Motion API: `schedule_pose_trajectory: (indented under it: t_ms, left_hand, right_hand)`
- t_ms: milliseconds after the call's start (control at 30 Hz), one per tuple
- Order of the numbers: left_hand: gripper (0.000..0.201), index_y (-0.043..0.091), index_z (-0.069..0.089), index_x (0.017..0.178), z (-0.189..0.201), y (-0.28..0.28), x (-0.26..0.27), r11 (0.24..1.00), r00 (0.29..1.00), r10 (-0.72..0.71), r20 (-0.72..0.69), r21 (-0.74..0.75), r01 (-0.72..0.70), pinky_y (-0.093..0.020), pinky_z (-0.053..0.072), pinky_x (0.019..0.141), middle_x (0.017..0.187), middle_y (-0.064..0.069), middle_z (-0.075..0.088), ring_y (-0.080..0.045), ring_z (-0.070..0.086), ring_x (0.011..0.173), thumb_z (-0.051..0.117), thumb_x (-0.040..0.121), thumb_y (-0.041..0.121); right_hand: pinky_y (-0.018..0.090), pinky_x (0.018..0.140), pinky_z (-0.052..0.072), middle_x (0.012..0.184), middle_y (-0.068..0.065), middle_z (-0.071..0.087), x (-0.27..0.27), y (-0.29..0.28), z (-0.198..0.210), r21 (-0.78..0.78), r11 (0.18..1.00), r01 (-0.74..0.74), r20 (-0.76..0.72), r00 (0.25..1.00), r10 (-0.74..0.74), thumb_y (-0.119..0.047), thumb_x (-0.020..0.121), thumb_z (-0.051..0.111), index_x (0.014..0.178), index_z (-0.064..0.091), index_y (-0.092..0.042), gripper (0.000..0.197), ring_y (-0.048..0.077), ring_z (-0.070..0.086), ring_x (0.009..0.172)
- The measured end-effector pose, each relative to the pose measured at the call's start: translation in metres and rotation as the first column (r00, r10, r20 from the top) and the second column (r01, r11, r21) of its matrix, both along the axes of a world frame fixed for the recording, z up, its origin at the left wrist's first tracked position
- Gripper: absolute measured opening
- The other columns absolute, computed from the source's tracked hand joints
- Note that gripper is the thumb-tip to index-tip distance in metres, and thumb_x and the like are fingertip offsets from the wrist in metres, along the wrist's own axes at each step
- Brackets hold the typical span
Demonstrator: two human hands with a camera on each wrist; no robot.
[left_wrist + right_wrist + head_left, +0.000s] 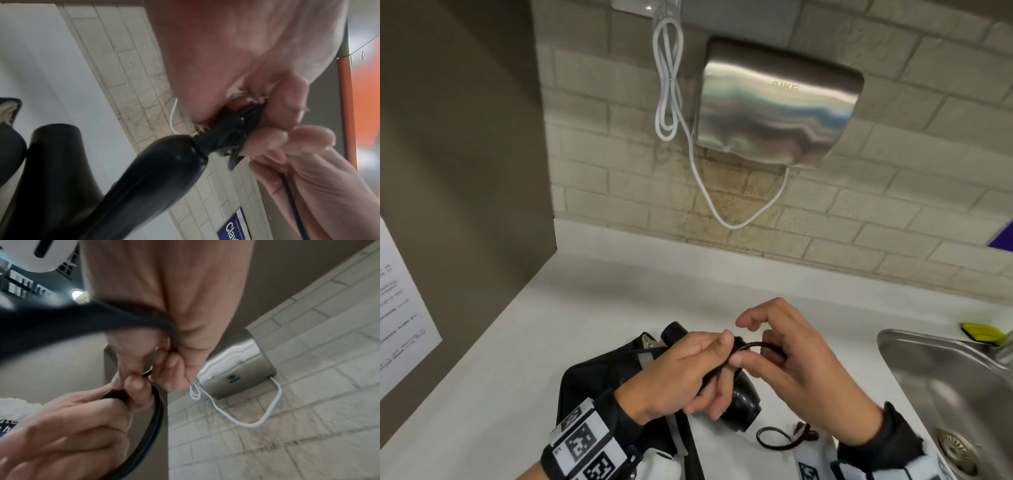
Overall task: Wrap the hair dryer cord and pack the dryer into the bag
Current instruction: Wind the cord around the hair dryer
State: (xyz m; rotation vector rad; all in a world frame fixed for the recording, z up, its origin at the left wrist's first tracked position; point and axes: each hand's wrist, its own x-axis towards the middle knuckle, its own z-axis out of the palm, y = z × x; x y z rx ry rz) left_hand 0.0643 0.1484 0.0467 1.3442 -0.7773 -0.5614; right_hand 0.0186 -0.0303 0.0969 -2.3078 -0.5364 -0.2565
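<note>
The black hair dryer (743, 400) lies on the white counter, partly on the black bag (592, 377). Its nozzle (674, 331) points away from me. My left hand (685, 373) grips the end of the dryer's handle, where coils of black cord (232, 131) are bunched under its fingers. My right hand (794, 356) pinches a loop of the cord (756, 345) just right of the left fingertips. In the right wrist view the cord (155, 418) curves down from both hands. A loose length of cord (774, 442) lies on the counter near my right wrist.
A steel sink (945, 377) is set into the counter at the right, with a yellow sponge (983, 334) behind it. A steel hand dryer (777, 102) with a white cable (739, 224) hangs on the tiled wall. A brown partition (465, 171) closes the left side.
</note>
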Motion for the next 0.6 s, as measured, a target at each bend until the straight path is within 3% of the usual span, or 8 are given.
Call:
schedule_pose_trajectory:
  t_ms: [133,233,333,433,500,600]
  left_hand:
    - [0.047,0.024,0.058,0.074,-0.004,0.001,0.003,1.000,1.000,-0.020,0.008,0.020,0.020,-0.025,0.024,0.036,0.045,0.001,0.057,-0.012,0.031,0.028,0.033,0.099,0.055]
    - [0.049,0.021,0.062,0.073,-0.009,-0.001,0.006,1.000,0.999,-0.012,-0.046,0.010,0.013,-0.017,0.025,0.031,0.040,0.005,0.055,-0.007,0.030,0.026,0.039,0.091,0.061]
    - [0.054,0.021,0.059,0.070,-0.013,-0.003,0.009,1.000,0.997,-0.022,-0.071,-0.024,0.020,-0.017,0.024,0.030,0.039,0.006,0.055,-0.006,0.032,0.025,0.047,0.083,0.072]
    - [0.053,0.018,0.056,0.067,-0.015,-0.003,0.010,0.994,0.992,-0.030,-0.123,-0.108,0.017,-0.035,0.019,0.038,0.038,0.004,0.054,-0.004,0.038,0.026,0.052,0.085,0.067]
    - [0.051,0.015,0.055,0.065,-0.017,-0.002,0.011,0.984,0.982,-0.057,-0.182,-0.176,0.025,-0.044,0.010,0.041,0.038,0.002,0.055,-0.004,0.041,0.026,0.054,0.088,0.060]
    - [0.050,0.013,0.052,0.064,-0.018,-0.002,0.012,0.977,0.974,-0.072,-0.215,-0.210,0.026,-0.050,0.015,0.044,0.041,-0.001,0.057,-0.008,0.039,0.027,0.052,0.092,0.054]
  right_hand:
    - [0.016,0.063,0.047,0.103,-0.005,0.049,0.004,-0.002,-0.005,0.017,0.993,-0.113,-0.160,0.980,0.115,-0.036,0.090,0.061,0.114,0.060,-0.031,0.024,0.013,0.058,0.066]
    - [0.023,0.065,0.049,0.101,-0.003,0.053,0.005,-0.004,-0.004,0.031,0.991,-0.127,-0.176,0.976,0.131,-0.038,0.091,0.057,0.112,0.063,-0.033,0.023,0.014,0.060,0.070]
    - [0.032,0.073,0.054,0.100,-0.005,0.057,0.006,-0.005,-0.006,0.010,0.995,-0.102,-0.173,0.980,0.102,-0.042,0.091,0.056,0.111,0.065,-0.033,0.023,0.021,0.063,0.082]
    - [0.023,0.072,0.050,0.090,-0.008,0.064,0.009,-0.008,-0.006,-0.077,0.995,-0.065,-0.127,0.990,0.055,-0.046,0.091,0.054,0.100,0.068,-0.030,0.023,0.015,0.063,0.082]
    - [0.020,0.063,0.046,0.075,-0.012,0.063,0.009,-0.007,-0.010,-0.073,0.995,-0.065,-0.137,0.989,0.055,-0.042,0.094,0.051,0.089,0.065,-0.028,0.021,0.009,0.059,0.069]
    - [0.021,0.057,0.042,0.067,-0.012,0.057,0.007,0.000,-0.020,-0.081,0.994,-0.079,-0.118,0.991,0.069,-0.037,0.100,0.040,0.085,0.052,-0.023,0.023,0.009,0.051,0.059]
